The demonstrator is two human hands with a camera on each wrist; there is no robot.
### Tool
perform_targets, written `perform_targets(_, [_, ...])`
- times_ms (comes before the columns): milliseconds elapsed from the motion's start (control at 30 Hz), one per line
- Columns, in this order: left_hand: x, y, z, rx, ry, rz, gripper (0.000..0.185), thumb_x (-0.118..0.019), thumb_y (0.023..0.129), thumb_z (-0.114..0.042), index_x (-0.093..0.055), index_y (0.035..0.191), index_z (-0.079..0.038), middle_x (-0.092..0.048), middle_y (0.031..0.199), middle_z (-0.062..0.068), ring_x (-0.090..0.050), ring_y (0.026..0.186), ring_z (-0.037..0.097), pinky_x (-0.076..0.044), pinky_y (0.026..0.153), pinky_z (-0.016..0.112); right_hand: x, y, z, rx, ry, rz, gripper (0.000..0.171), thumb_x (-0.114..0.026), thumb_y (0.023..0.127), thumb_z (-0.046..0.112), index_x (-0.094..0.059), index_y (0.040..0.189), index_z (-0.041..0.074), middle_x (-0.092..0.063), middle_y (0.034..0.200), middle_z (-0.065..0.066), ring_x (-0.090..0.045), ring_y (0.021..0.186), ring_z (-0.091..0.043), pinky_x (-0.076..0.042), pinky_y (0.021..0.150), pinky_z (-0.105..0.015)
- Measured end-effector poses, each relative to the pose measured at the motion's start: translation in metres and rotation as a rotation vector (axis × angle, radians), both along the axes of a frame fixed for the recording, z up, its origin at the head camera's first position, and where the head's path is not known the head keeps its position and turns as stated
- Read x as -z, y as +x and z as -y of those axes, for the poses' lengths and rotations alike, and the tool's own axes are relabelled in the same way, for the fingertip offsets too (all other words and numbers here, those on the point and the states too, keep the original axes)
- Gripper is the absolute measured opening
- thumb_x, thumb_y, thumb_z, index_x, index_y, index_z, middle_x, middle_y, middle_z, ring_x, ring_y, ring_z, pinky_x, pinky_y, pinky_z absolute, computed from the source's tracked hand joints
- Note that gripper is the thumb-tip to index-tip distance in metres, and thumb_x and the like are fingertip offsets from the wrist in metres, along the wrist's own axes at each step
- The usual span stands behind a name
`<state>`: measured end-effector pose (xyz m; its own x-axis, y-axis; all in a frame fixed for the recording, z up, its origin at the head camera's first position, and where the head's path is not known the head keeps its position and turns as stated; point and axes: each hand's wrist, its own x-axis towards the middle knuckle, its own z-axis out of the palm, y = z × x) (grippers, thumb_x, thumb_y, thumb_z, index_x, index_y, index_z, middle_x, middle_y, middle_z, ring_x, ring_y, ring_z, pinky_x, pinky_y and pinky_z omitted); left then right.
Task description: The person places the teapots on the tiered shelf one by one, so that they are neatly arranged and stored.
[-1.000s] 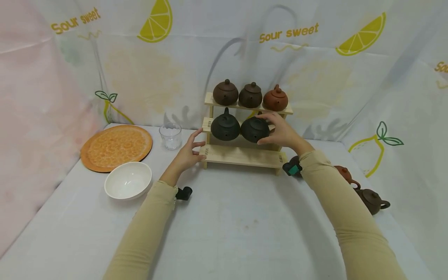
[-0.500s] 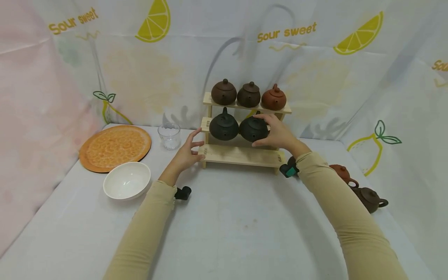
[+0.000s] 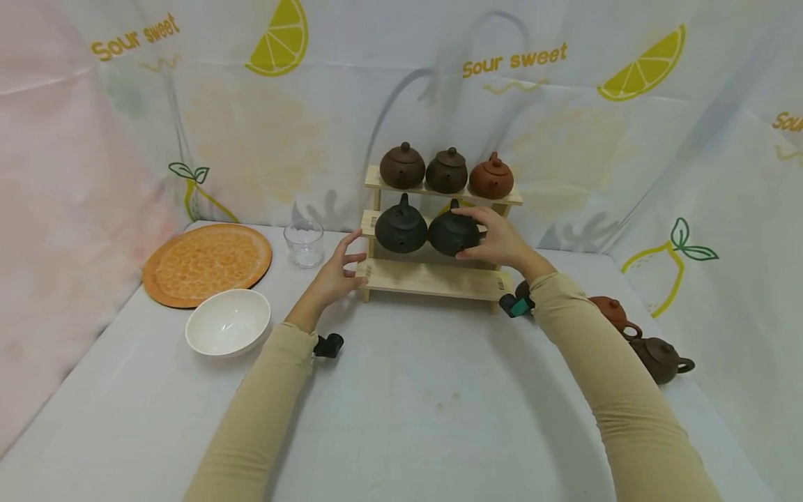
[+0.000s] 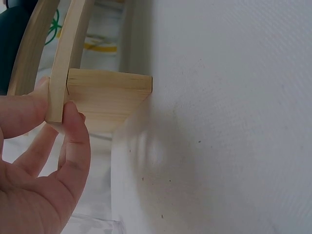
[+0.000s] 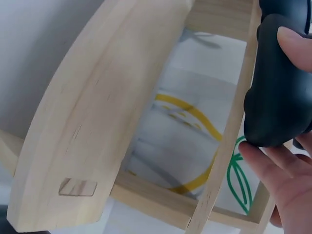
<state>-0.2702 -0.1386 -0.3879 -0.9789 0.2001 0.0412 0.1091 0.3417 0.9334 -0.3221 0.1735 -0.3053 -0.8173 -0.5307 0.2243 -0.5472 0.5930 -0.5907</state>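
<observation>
In the head view, my right hand (image 3: 505,240) grips a black teapot (image 3: 450,233) on the middle shelf of a three-tier wooden rack (image 3: 433,277). The right wrist view shows the thumb and fingers (image 5: 265,165) on opposite sides of this teapot (image 5: 278,90). A second black teapot (image 3: 401,226) stands close to its left on the same shelf. At the rack's left side, my left hand (image 3: 332,279) holds the end of the bottom shelf. The left wrist view shows that board (image 4: 61,85) between the thumb and fingers.
Three brown and reddish teapots (image 3: 447,173) line the top shelf. A clear glass (image 3: 305,245), a round orange mat (image 3: 207,261) and a white bowl (image 3: 228,323) lie left. Further teapots (image 3: 659,359) stand right, partly behind my right sleeve. A printed cloth hangs behind.
The black teapot in my right hand has turned slightly and shifted a little left, nearer its neighbour; my right hand moved with it. My left hand stays at the rack.
</observation>
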Motion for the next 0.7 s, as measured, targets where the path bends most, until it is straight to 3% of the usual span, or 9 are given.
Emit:
perform_targets(233, [-0.001,0.0,0.0,-0.001,-0.012,-0.003,0.092,-0.063,0.083,0.009,-0.012,0.149,-0.03,-0.043,0.137,0.021,-0.054,0.096,0.039,-0.047,0.076,0.036,-0.003,-0.004,0.002,0.019,-0.029,0.087,0.079,-0.08,0.072,0.008,-0.041,0.14,0.013,-0.033,0.144,-0.011,-0.037,0.127,-0.033,-0.042,0.093,-0.043])
perform_targets(600, [0.0,0.0,-0.001,0.007,-0.005,-0.025,0.092,-0.063,0.082,0.011,-0.013,0.149,-0.028,-0.043,0.136,0.023,-0.055,0.098,0.042,-0.048,0.077,0.038,0.005,-0.004,-0.001,0.003,-0.084,0.047,0.078,-0.079,0.073,0.007,-0.04,0.141,0.009,-0.034,0.141,-0.016,-0.035,0.126,-0.036,-0.034,0.098,-0.048])
perform_targets(700, [0.0,0.0,-0.001,0.004,-0.007,-0.026,0.091,-0.063,0.082,0.011,-0.013,0.149,-0.028,-0.044,0.136,0.023,-0.055,0.099,0.042,-0.048,0.078,0.039,0.007,-0.004,-0.002,-0.005,-0.13,0.061,0.077,-0.078,0.072,0.002,-0.041,0.139,0.008,-0.034,0.139,-0.017,-0.037,0.125,-0.038,-0.037,0.096,-0.049])
